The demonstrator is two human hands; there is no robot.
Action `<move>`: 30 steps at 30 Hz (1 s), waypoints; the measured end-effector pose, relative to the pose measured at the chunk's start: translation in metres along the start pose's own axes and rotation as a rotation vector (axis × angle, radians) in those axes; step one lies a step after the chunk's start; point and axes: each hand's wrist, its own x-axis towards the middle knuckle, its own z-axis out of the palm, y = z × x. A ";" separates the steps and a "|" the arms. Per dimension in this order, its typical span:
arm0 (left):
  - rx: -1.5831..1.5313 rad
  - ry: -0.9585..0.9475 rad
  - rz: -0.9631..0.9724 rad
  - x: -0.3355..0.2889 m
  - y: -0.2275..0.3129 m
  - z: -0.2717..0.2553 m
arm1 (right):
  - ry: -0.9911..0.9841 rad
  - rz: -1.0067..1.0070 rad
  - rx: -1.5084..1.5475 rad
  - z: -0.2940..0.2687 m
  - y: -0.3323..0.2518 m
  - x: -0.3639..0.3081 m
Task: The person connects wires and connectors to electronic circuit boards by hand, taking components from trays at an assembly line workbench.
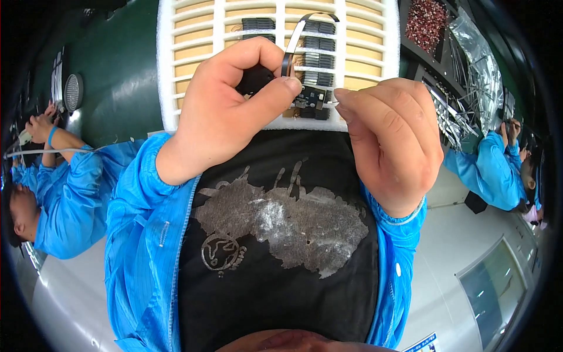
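Head view: the left hand (234, 108) pinches a small black circuit board (315, 98) above the white foam tray (165, 70), ribbon cable (288, 61) looping upward. The right hand (393, 126) holds its fingertips narrowly together by the board's right edge; whether they grip anything, I cannot tell. Best to steady the board by its edges, avoiding creasing the cable. Green tabletop (126, 41) shows leftward; blue-jacketed co-workers (70, 199) flank both sides.

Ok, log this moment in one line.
left hand: holding black circuit board | right hand: close to board's right edge | beneath: white divided tray
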 end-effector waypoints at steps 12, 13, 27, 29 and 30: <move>-0.007 0.005 0.032 -0.001 -0.004 -0.002 | -0.064 0.191 0.256 0.002 -0.002 -0.001; -0.002 0.005 0.034 -0.001 -0.004 -0.002 | -0.070 0.211 0.275 0.002 -0.002 -0.001; 0.161 -0.070 0.054 -0.005 -0.001 -0.010 | -0.145 0.239 0.292 0.000 -0.002 0.006; 0.140 -0.061 0.049 -0.005 -0.001 -0.009 | -0.171 0.227 0.275 -0.001 -0.001 0.007; 0.139 -0.062 0.049 -0.005 0.000 -0.010 | -0.171 0.227 0.275 -0.001 -0.001 0.008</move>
